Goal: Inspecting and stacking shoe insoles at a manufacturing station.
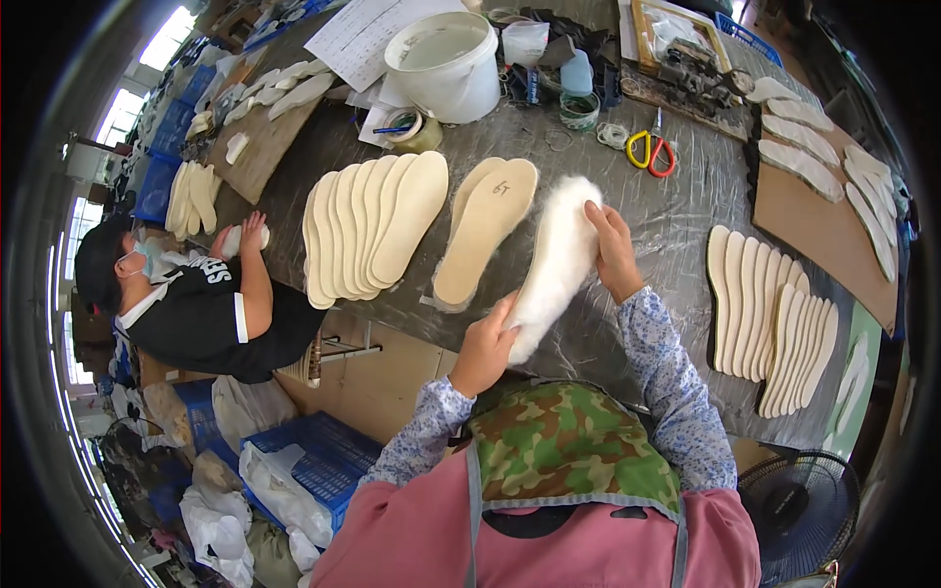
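Near the desk's front edge, your left hand (482, 345) gripping the fleece insole's (554, 263) near end, your right hand (613, 245) pinching its far end, tan insoles (487, 227) just beside, scissors (651, 150) farther back.

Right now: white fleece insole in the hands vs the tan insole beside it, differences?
The fleece insole is white and fluffy; the tan insole is smooth and flat. The fleece one is held at both ends by the left hand and right hand; the tan one lies untouched on the table, stacked on another. Both share a sole outline.
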Motion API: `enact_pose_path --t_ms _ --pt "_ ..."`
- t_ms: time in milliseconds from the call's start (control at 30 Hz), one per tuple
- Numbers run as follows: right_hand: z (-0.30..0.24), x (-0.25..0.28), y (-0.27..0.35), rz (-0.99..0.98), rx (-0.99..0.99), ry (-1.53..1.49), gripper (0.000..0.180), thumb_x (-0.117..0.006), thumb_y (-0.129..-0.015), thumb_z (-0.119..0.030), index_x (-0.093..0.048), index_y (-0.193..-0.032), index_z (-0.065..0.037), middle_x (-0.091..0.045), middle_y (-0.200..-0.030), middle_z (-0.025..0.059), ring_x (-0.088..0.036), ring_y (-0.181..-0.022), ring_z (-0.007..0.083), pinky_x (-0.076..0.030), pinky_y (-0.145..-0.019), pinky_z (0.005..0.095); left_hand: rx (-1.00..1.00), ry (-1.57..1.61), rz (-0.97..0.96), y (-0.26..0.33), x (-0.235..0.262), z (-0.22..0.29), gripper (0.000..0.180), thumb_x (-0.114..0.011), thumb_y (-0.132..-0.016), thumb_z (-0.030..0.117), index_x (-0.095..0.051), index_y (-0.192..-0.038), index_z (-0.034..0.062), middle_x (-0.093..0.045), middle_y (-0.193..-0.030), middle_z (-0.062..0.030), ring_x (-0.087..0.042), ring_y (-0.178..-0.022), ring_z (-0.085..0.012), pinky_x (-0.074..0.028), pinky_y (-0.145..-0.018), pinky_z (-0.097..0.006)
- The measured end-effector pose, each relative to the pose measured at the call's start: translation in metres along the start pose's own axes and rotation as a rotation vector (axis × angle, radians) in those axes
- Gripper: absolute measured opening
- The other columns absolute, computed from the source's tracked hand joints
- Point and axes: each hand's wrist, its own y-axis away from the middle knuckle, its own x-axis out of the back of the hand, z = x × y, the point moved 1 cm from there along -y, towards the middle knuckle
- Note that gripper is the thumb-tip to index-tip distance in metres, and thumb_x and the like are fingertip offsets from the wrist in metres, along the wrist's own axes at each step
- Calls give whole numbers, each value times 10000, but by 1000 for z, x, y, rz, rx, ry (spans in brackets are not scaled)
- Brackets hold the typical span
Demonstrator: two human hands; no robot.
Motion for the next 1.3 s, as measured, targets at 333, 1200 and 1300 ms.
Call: enact_pose_path --t_ms 333,1200,1300 --pt "-6 -107 13 -246 -80 -259 487 -678 -890 -288 -546 -1234 32 -631 -1142 122 -632 -1024 214 -535 -777 331 -378 -850 360 -23 26 20 529 -461 -863 -15 -484 -1390 32 -496 -1413 -140 -406 -1350 -328 -320 -1070 -495" --pt "-158 302 -28 632 412 335 219 -657 -871 -193 -715 -852 18 -690 -662 89 -668 -578 131 -547 -564 274 -459 -866 -47 -90 -114 33 516 -589 -787 75 -532 -1301 70 -362 -1466 -178 -250 -1401 -419 -175 -1107 -598" --pt "-195 421 -39 864 415 456 226 -695 -819 -223 -728 -799 0 -693 -649 97 -670 -567 141 -551 -591 287 -563 -725 -207 -109 -171 50 507 -586 -792 77 -538 -1297 77 -360 -1457 -203 -275 -1380 -430 -209 -1104 -566"
